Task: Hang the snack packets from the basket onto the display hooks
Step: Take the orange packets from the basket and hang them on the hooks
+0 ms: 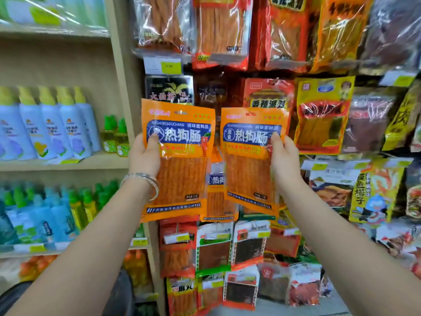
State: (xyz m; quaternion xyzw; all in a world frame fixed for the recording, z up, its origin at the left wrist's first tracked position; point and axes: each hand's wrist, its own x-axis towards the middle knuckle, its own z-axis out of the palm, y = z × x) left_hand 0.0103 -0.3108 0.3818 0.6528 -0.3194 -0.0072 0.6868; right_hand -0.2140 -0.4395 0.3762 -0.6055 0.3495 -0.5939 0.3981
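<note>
My left hand (144, 156) grips the left edge of an orange snack packet (180, 169) with a blue label band, held upright in front of the display. My right hand (284, 156) grips the right edge of a second, matching orange packet (248, 165), tilted slightly. Both packets are raised side by side before the hanging rows. Between them, a third packet of the same kind (218, 197) hangs lower on the display. The basket is not in view. The hooks are hidden behind hanging packets.
The display wall is crowded with hanging snack packets, red and orange above (221, 30), yellow ones (323, 115) to the right, darker ones below (214, 249). A wooden shelf unit (118, 65) on the left holds spray bottles (57, 124) and green-capped bottles.
</note>
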